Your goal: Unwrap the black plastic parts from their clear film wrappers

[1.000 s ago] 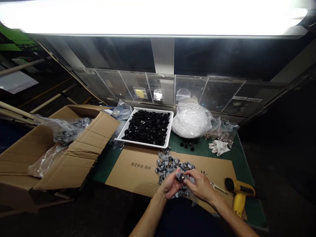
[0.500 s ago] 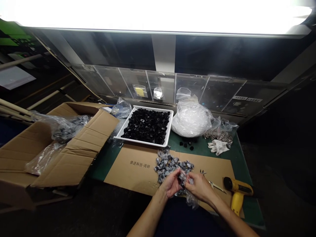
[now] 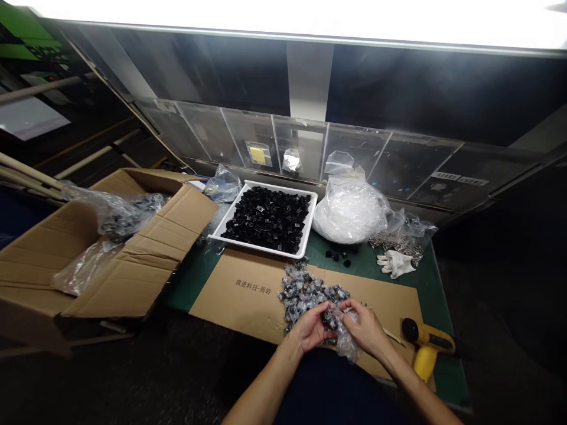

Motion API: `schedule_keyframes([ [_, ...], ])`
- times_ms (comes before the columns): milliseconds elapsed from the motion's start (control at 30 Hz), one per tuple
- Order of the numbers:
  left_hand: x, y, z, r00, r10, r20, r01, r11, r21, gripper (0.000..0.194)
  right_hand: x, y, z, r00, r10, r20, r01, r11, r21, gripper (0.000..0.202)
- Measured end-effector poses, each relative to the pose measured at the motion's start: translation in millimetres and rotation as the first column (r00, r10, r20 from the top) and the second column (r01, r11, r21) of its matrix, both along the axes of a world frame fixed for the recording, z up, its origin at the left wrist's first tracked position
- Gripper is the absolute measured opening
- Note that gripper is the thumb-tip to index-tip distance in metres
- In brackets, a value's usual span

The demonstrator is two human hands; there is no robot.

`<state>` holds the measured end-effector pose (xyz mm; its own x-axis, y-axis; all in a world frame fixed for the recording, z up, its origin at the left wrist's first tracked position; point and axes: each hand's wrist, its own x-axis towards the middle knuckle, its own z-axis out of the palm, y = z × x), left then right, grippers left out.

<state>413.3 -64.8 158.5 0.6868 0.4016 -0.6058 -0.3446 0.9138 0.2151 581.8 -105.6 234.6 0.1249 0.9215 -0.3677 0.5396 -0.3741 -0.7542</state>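
Note:
My left hand [image 3: 310, 328] is curled, palm up, around the side of a crinkled clear plastic bag [image 3: 348, 343], with small dark pieces showing by its fingers. From the other side my right hand [image 3: 367, 332] pinches the same bag between thumb and fingers, and the loose end hangs down in front. Exactly what lies inside the bag is too small to make out. Just beyond my hands, a heap of small dark parts in clear wrapping [image 3: 305, 290] lies on a flat cardboard sheet [image 3: 230, 307].
Behind the heap stands a white tray [image 3: 209, 236] full of small black parts. Left is an open cardboard box [image 3: 146, 260] with plastic bags. Right are a white bag [image 3: 352, 209], a bag of metal pieces [image 3: 401, 242], a glove [image 3: 396, 264], pliers [image 3: 393, 337] and a yellow heat gun [image 3: 429, 342].
The view has tilted down slightly. Both hands stay at the bag; the right hand's fingers have shifted on the plastic, and the hanging end has moved a little upward.

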Motion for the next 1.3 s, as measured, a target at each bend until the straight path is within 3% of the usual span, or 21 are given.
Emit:
schedule_keyframes([
  [167, 0.6, 2.4, 1.3, 1.0, -0.006, 0.003, 0.006, 1.0, 0.014, 0.026, 0.3, -0.3, 3.6, 0.996, -0.004, -0.092, 0.004, 1.0, -0.001, 0.026],
  [367, 4.7, 1.8, -1.0, 0.998, -0.027, 0.054, 0.028, 1.0, -0.014, 0.028, -7.6, -4.9, 1.7, 0.936, -0.015, -0.352, 0.016, 1.0, -0.001, 0.035],
  [600, 3.6, 0.3, -1.8, 0.998, -0.052, 0.041, 0.054, 0.997, -0.056, 0.031, -2.5, -5.3, -1.7, 0.955, -0.033, -0.294, 0.033, 0.999, -0.004, 0.033],
  [733, 2.1, -2.7, -5.8, 0.998, -0.069, -0.015, 0.067, 0.995, -0.073, 0.024, -3.6, -11.2, 1.8, 0.915, -0.093, -0.394, 0.073, 0.995, -0.065, 0.034],
  [833, 1.8, -5.2, -10.6, 0.997, -0.065, -0.036, 0.062, 0.994, -0.088, 0.02, -3.3, -23.6, -1.5, 0.896, -0.058, -0.44, 0.018, 0.995, -0.094, 0.032],
  [933, -0.1, -6.7, -14.9, 0.995, -0.052, -0.089, 0.041, 0.992, -0.122, 0.02, 11.1, -32.0, -23.4, 0.939, 0.02, -0.343, -0.049, 0.996, -0.076, 0.037],
  [1067, -7.1, -9.1, -19.8, 0.988, -0.064, -0.138, 0.042, 0.987, -0.155, 0.027, 46.0, -18.2, -74.7, 0.996, -0.026, 0.086, 0.041, 0.983, -0.178, 0.033],
  [1200, -16.8, -16.4, -21.0, 0.978, -0.088, -0.187, 0.049, 0.977, -0.206, 0.03, 57.6, 17.3, -117.1, 0.909, 0.073, 0.411, -0.019, 0.991, -0.133, 0.017],
  [1300, -24.6, -25.3, -16.2, 0.963, -0.088, -0.254, 0.037, 0.979, -0.199, 0.028, 47.8, 41.8, -135.2, 0.847, 0.183, 0.499, -0.123, 0.981, -0.15, 0.033],
])
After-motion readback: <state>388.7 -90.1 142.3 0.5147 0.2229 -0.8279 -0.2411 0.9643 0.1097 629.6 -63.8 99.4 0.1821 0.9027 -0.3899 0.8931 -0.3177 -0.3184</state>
